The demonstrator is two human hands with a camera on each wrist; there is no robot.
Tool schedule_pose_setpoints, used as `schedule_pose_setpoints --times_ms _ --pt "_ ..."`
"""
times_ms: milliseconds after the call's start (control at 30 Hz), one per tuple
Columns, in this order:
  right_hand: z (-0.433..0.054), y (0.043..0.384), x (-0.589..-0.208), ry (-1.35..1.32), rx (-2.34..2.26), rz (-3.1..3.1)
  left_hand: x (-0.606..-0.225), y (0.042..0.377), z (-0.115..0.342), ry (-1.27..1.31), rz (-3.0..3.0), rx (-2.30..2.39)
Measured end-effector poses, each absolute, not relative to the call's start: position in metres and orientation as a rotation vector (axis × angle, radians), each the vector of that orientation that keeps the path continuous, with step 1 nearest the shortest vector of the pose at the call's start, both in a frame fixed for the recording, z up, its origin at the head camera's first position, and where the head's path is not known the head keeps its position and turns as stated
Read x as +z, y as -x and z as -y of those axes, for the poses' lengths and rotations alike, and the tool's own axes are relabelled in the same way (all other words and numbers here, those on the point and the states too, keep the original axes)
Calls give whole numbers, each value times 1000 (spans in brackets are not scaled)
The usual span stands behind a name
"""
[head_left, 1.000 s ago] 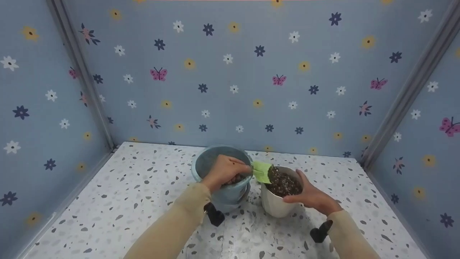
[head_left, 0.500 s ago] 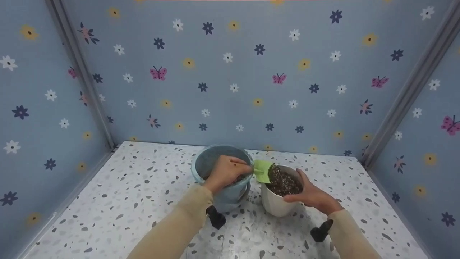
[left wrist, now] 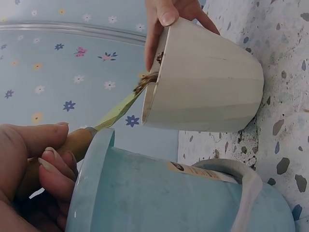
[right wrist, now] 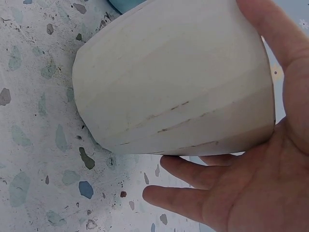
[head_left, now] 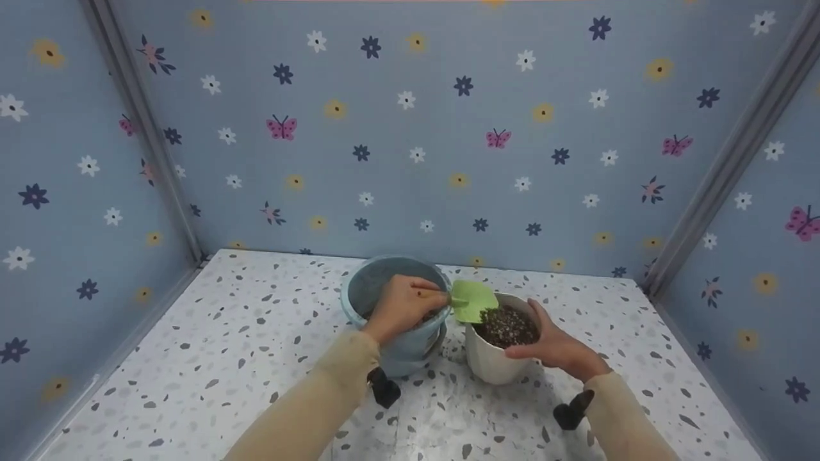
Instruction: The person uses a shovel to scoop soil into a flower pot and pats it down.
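Observation:
My left hand grips a small garden trowel by its wooden handle, above the rim of the blue flowerpot. The trowel's light green blade reaches over the left rim of the white flowerpot, with a little dark soil at its tip. Dark potting soil shows in the white pot, near its rim. My right hand holds that pot on its right side, thumb in front and fingers round the wall. Some soil lies in the blue pot, partly hidden by my left hand.
Both pots stand close together on a speckled white tabletop. A blue handle sticks out from the blue pot's side. Flower-patterned panels rise behind and at both sides. Soil crumbs lie on the surface near the pots.
The trowel blade has turned and shifted slightly to the right over the white pot. Soil that covered its front edge has dropped into the pot, baring more green. Both hands stay nearly in place.

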State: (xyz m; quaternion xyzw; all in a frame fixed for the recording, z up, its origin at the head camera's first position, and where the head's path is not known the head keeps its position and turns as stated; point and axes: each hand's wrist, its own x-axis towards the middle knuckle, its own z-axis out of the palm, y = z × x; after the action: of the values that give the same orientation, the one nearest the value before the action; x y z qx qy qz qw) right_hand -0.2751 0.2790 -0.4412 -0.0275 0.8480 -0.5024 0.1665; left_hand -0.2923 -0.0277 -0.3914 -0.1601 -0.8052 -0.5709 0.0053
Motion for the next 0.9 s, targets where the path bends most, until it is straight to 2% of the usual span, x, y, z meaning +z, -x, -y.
schedule_pose_setpoints --times_ms 500,900 --pt "-278 275 -442 58 -1424 -2431 -384 295 43 464 2515 -1699" --pt "-278 275 -443 68 -1426 -2425 -365 295 78 261 2497 -1738"
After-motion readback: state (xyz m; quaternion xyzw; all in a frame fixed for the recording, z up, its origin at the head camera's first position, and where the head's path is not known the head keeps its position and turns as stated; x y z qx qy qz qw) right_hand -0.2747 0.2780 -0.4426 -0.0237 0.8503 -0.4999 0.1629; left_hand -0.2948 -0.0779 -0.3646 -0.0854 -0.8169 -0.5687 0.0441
